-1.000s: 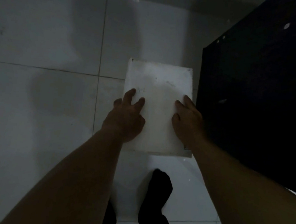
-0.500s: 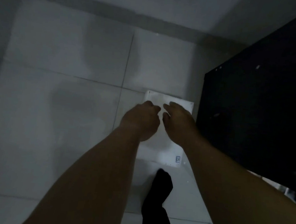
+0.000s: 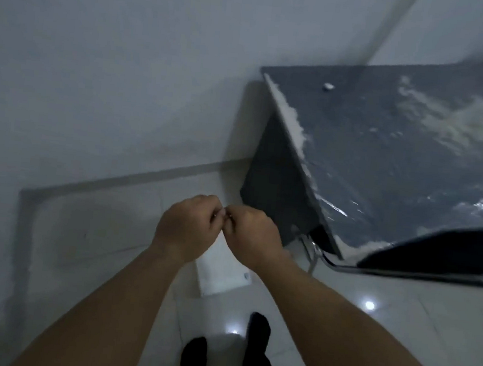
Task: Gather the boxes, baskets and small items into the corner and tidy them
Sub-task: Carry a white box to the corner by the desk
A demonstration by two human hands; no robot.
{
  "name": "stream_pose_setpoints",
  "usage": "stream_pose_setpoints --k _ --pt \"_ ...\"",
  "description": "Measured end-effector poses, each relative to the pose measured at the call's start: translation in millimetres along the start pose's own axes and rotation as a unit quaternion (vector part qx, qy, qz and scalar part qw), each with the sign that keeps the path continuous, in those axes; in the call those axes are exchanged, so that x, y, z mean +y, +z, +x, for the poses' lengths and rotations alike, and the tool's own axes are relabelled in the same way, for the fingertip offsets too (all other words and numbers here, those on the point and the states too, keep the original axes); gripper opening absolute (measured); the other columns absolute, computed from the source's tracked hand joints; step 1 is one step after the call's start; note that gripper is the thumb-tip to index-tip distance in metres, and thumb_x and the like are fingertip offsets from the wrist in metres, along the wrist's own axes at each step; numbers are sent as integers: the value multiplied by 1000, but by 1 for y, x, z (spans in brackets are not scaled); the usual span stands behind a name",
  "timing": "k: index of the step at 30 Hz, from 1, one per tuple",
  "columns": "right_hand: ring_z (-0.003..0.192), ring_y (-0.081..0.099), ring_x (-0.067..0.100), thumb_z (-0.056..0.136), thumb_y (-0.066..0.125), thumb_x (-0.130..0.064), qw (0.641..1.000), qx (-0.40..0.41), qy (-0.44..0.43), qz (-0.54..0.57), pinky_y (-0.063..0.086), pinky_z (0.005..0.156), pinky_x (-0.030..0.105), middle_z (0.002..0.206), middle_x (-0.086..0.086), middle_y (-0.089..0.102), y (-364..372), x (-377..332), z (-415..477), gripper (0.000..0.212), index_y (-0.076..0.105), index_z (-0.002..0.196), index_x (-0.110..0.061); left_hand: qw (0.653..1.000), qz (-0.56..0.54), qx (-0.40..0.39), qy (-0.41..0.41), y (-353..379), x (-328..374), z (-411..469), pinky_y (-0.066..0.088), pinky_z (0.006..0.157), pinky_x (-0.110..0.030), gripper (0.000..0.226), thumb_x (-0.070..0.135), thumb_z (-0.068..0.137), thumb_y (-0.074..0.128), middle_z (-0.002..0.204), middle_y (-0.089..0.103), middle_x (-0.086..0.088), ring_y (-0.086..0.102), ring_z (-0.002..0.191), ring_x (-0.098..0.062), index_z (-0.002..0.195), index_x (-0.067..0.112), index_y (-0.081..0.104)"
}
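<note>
A flat white box (image 3: 222, 272) lies on the pale tiled floor, close to the dark table's leg. Both hands hover above its far half and hide that part. My left hand (image 3: 187, 230) and my right hand (image 3: 251, 235) are curled into loose fists, knuckles up, with fingertips meeting between them. Whether something small is pinched there is too dark and blurred to tell. Neither hand touches the box.
A dark table (image 3: 398, 168) with white dust smears fills the right, a small pale object (image 3: 328, 86) on top. Its metal leg (image 3: 313, 254) stands beside the box. The white wall and floor corner (image 3: 26, 194) lie left. My dark-socked feet (image 3: 258, 332) stand below.
My hands have lifted off the white box and curled together above it. My head has risen, so the wall and table top have come into view.
</note>
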State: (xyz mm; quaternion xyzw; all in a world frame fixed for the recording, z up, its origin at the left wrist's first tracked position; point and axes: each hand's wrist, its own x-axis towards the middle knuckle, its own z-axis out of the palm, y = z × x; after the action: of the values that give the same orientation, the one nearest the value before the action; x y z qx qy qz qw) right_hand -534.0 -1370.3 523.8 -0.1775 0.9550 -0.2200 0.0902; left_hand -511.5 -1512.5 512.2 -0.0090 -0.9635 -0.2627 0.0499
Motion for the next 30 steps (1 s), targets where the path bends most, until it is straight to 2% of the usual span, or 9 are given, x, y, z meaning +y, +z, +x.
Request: stream_pose_setpoints --k 3,5,9,13,16,18,21,23,30 --pt "83 61 31 94 41 -35 997 44 37 -54 42 64 33 92 5 67 -51 24 -52 25 59 87 -19 991 18 -66 114 -9 63 -3 41 57 -34 29 38 93 43 72 57 2 53 67 -24 73 18 51" --pt "89 62 35 94 42 -36 994 59 57 -77 42 67 36 97 8 68 -72 44 -79 25 59 92 -19 980 23 -82 178 -6 99 -1 37 56 -33 29 41 89 41 73 59 0 55 69 -27 70 21 48" --pt "96 62 34 97 38 -36 976 100 162 -107 37 66 34 106 10 67 -122 103 -164 28 58 101 -16 941 20 -115 317 29 206 -7 41 58 -32 36 46 83 35 77 65 -2 60 75 -29 72 18 56" --pt "93 62 34 97 37 -37 940 168 283 -87 37 65 33 104 10 67 -151 160 -284 29 59 100 -17 881 -3 -185 435 79 323 -49 37 59 -34 26 36 91 47 80 65 -3 59 75 -27 78 17 59" --pt "88 61 35 97 37 -35 906 191 369 -79 36 64 33 99 12 66 -160 198 -381 30 59 98 -15 825 -16 -205 526 125 405 -103 35 53 -32 37 44 85 34 72 62 -2 59 66 -26 71 18 56" --pt "86 61 34 98 36 -33 882 197 420 -78 36 62 33 98 11 66 -164 220 -447 30 59 99 -14 785 -26 -229 576 154 457 -145 38 55 -32 42 48 81 27 74 61 -1 59 68 -24 73 19 56" --pt "88 62 34 99 35 -32 842 212 488 -92 36 65 33 100 10 66 -175 251 -541 29 58 101 -14 738 -41 -253 624 187 539 -213 39 58 -32 32 40 87 39 78 63 -5 59 72 -28 75 16 57" --pt "89 61 33 99 34 -33 812 233 528 -86 37 65 33 102 10 65 -185 270 -590 29 57 104 -15 720 -56 -257 642 201 586 -249 39 59 -33 23 32 91 49 80 63 -6 59 74 -30 77 15 58" --pt "86 62 31 97 36 -37 758 240 602 -72 46 68 35 97 7 64 -200 349 -681 32 60 103 -17 685 -55 -278 672 264 688 -292 37 60 -28 23 39 93 46 85 62 3 57 76 -19 83 22 58"
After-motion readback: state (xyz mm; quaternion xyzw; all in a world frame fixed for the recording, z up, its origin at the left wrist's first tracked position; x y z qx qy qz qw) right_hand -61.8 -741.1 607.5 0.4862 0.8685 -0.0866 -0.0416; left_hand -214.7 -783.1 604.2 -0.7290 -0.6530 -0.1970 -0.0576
